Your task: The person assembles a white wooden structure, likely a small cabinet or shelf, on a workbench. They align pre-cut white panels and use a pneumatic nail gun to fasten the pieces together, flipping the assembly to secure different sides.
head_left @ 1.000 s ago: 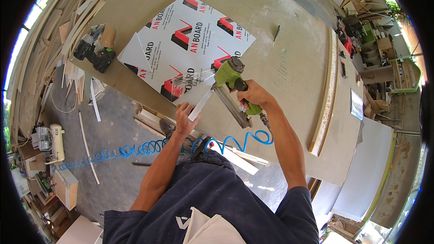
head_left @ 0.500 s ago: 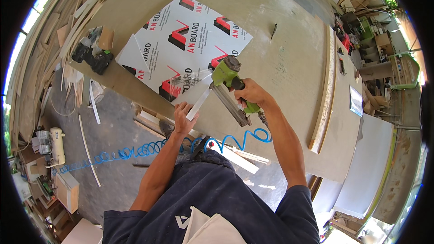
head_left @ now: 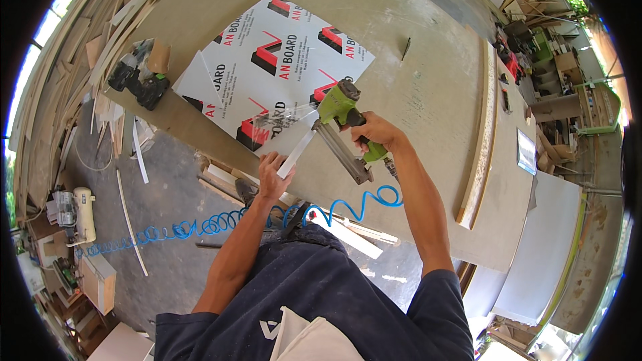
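Two hands busy: right hand (head_left: 378,135) wrapped around green nail gun (head_left: 338,108), nose down on white strip (head_left: 296,154) at tabletop (head_left: 428,87) edge. Left hand (head_left: 273,175), fingers curled, steadies strip's lower end. Blue coiled hose (head_left: 221,222) hangs below.

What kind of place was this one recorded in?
Most likely a woodworking or carpentry workshop. The right hand holds a green pneumatic nail gun fed by a blue coiled air hose, and stacked boards and offcuts line the edges around the large workbench.
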Motion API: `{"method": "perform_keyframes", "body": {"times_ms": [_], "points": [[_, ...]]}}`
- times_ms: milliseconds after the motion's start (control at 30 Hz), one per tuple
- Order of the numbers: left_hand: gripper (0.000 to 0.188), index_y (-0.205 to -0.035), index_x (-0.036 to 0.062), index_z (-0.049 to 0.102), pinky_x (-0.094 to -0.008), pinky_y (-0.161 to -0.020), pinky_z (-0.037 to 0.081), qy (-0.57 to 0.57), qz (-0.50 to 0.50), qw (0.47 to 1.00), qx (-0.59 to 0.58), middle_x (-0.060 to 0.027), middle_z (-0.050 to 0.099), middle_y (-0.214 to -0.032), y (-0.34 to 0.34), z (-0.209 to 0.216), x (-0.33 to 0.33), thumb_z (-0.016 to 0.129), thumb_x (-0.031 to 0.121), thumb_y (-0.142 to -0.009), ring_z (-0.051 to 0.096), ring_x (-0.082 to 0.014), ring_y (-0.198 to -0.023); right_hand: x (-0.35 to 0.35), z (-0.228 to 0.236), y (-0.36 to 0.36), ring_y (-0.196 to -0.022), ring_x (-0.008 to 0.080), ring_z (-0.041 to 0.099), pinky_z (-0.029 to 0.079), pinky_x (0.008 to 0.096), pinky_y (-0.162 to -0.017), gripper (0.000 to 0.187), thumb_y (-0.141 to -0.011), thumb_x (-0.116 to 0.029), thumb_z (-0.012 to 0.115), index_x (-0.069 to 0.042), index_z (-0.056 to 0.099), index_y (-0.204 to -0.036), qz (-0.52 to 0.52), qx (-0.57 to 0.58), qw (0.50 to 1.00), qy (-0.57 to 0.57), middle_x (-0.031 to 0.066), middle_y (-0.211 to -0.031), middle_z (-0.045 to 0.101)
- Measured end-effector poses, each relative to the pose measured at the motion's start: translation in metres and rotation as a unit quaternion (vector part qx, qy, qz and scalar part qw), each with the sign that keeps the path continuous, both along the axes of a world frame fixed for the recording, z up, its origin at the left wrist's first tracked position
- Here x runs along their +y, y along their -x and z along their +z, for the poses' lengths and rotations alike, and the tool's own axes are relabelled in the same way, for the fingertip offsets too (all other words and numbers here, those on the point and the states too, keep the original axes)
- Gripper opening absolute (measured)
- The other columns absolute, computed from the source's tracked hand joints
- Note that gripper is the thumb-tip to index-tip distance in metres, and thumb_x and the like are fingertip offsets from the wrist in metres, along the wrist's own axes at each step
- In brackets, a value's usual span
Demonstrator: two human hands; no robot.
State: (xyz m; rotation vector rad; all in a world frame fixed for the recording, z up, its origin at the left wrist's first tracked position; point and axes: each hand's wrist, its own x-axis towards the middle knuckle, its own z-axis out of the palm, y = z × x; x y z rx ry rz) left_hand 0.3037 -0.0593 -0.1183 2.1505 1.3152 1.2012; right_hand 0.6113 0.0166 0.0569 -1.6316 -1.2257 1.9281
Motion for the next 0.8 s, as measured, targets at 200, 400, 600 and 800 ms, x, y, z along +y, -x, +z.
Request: {"method": "perform_keyframes", "body": {"times_ms": [200,400,600,800], "points": [[0.015,-0.086,0.0095,0.068,-0.0437,-0.07,0.04,-0.005,0.002,1.0,-0.009,-0.0049,0.06,-0.075,0.0,0.002,0.0,0.08,0.011,-0.078,0.056,-0.0283,-0.074,0.008,-0.001,-0.008,-0.047,0.0135,0.059,0.055,0.0305,-0.05,0.033,-0.078,-0.008,0.067,0.005,0.069,-0.108,0.008,-0.003,1.0,0.023,0.0091,-0.066,0.064],[0.028,-0.089,0.0091,0.068,-0.0436,-0.079,0.042,0.019,-0.007,1.0,0.002,-0.0085,0.06,-0.081,0.002,-0.003,-0.001,0.083,0.008,-0.065,0.06,-0.0322,-0.08,0.01,-0.002,-0.009,-0.048,0.0126,0.059,0.057,0.031,-0.051,0.036,-0.075,-0.008,0.067,0.004,0.07,-0.11,0.019,-0.011,0.999,0.031,0.0083,-0.067,0.064],[0.028,-0.089,0.0089,0.068,-0.0437,-0.078,0.042,0.015,-0.004,1.0,0.001,-0.0086,0.06,-0.08,0.001,-0.003,-0.001,0.083,0.007,-0.065,0.06,-0.0319,-0.08,0.014,-0.002,-0.011,-0.047,0.0137,0.058,0.057,0.0324,-0.051,0.038,-0.075,-0.008,0.068,0.004,0.07,-0.111,0.019,-0.008,0.999,0.044,0.008,-0.067,0.063],[0.027,-0.089,0.0089,0.069,-0.0437,-0.077,0.041,0.02,-0.006,1.0,0.007,-0.0084,0.059,-0.079,0.002,-0.001,-0.001,0.082,0.007,-0.066,0.06,-0.0318,-0.08,0.021,-0.003,-0.018,-0.047,0.0145,0.057,0.058,0.0353,-0.053,0.039,-0.075,-0.008,0.068,0.004,0.069,-0.112,0.028,0.006,0.997,0.072,0.0086,-0.067,0.063]]}}
